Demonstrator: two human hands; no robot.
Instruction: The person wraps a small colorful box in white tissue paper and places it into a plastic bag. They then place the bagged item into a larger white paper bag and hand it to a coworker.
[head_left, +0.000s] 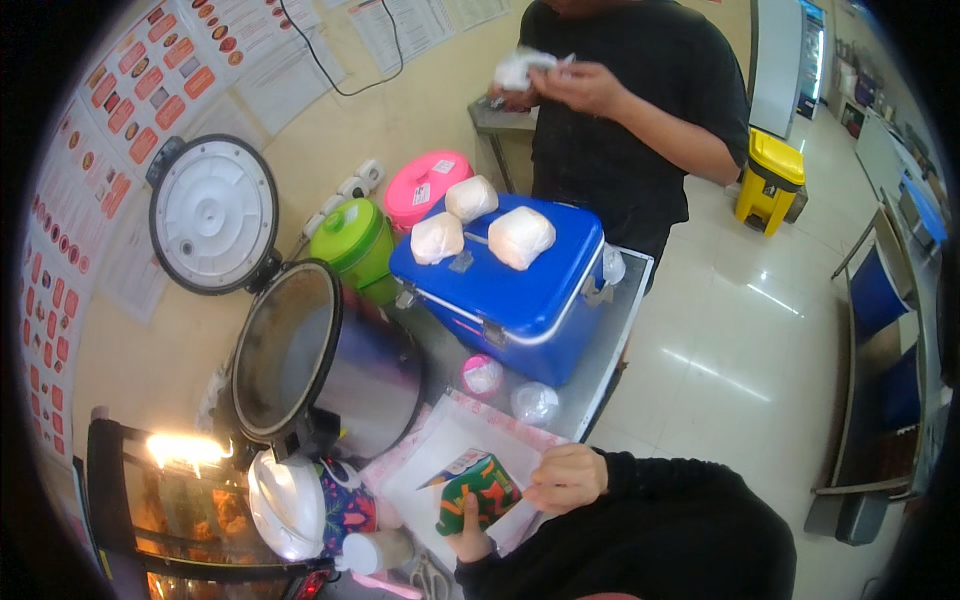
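Note:
My left hand (472, 534) grips a green printed carton (480, 491) from its lower left side, thumb over the front. Beside the carton's right side is my right hand (568, 478), its fingers curled; whether it touches the carton cannot be told. Beneath them lies a stack of white wrapping paper (420, 480) with a pink patterned border. Just beyond the paper are a small pink-rimmed tub (481, 375) and a clear plastic container (535, 403). Three white wrapped bundles (521, 237) rest on a blue cooler box (480, 292).
An open large cooker (375, 375), its lid (214, 214) raised, stands left. Near me are a white-lidded pot (289, 506), a jar (379, 551), scissors (430, 579) and a lit food display (180, 510). Across the table a person (622, 112) holds something white.

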